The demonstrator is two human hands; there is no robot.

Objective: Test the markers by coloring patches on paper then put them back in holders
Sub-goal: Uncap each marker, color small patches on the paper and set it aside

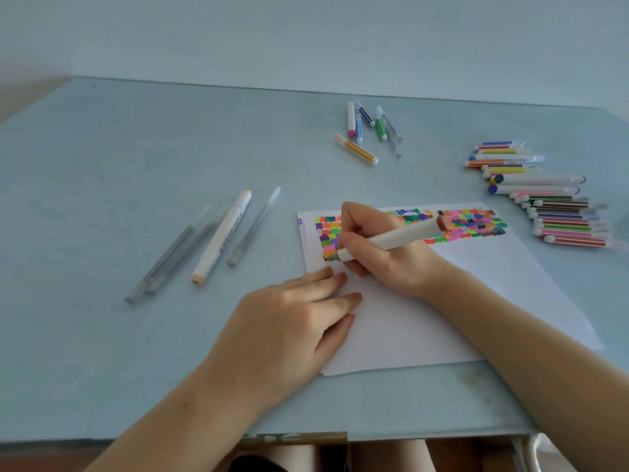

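The right hand (381,253) pinches a white marker (391,238) in curled fingers, tip on the paper (459,301) at the lower left edge of the colored patches (469,224). The left hand (289,321) lies flat, fingers pressed together on the paper's left edge. Loose markers (558,212) lie well right; bare surface (102,199) opens left.

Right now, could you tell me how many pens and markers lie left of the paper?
4: three grey pens and one thick white marker, side by side on the table, left of the paper.
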